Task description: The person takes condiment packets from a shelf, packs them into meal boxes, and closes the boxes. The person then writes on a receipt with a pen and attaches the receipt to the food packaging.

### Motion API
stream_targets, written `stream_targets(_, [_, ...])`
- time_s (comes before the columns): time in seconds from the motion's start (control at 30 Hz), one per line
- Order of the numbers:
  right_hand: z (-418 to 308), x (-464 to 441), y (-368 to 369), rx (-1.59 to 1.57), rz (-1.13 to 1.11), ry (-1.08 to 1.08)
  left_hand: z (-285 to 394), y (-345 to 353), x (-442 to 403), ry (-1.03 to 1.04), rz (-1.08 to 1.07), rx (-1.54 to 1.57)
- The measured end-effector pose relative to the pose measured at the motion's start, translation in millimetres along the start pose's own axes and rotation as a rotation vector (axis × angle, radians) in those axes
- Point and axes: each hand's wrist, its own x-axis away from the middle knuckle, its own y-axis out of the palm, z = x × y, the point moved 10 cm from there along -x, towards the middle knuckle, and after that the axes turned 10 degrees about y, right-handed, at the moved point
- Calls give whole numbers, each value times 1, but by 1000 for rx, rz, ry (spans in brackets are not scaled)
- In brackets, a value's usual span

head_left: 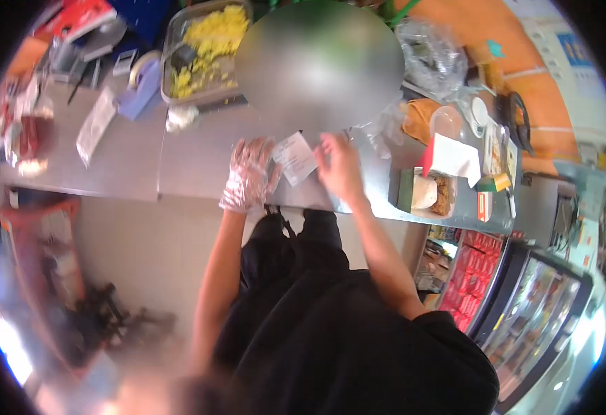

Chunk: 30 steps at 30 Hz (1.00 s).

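A small white printed slip of paper (295,159) lies on the steel counter between my hands. My left hand (248,176), in a clear plastic glove, rests at the slip's left edge with its fingers stretched out. On the other side, my bare right hand (339,166) is beside the slip's right corner, its fingers loosely bent and apart. Whether the right fingertips touch the paper is hard to make out. Past the hands, a large blurred patch hides part of the counter.
A metal tray (166,76) of yellow food stands at the back left. To the right are an open box (405,190) with food, a white-and-red carton (453,158) and a clear plastic bag (431,59). The steel counter (196,162) ends just before my body.
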Motion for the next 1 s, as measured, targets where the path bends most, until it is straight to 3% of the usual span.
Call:
stream_targets(0.03, [3, 17, 15, 157, 79, -78, 0, -3, 0, -7, 15, 8])
stream_targets(0.17, [23, 19, 60, 137, 38, -24, 3, -8, -5, 5, 39, 91])
stream_targets(0.27, [22, 15, 74, -255, -227, 208, -2, -13, -4, -144, 30, 162])
stream_targets(0.3, [6, 17, 64, -370, -251, 181, -15, -13, 5, -302, 126, 410])
stream_targets(0.33, [-3, 21, 54, -565, -178, 201, -11, -29, 5, -354, 182, 338])
stream_targets(0.37, [-6, 23, 68, -802, -353, 286, -17, -23, 14, -628, -19, 460])
stream_targets(0.4, [-12, 25, 62, -863, -339, 273, -48, 6, 47, -739, 99, 648])
stream_targets(0.47, [-17, 34, 54, -909, -303, 217, -42, 34, 63, -771, 201, 1193])
stream_targets(0.53, [-18, 41, 53, -881, -272, 136, -40, 44, 72, -636, 177, 1253])
stream_targets(0.67, [-8, 60, 36, -631, -221, 116, -23, 24, 54, 60, 38, 612])
stream_targets(0.77, [4, 70, 28, -579, -255, 141, -33, 29, 50, -54, 122, 860])
stream_targets(0.9, [47, 83, 3, -366, -164, 122, -11, -3, 19, -800, 182, 1095])
stream_targets(1.0, [54, 108, -53, -362, -214, 202, -89, 27, 49, -755, 69, 764])
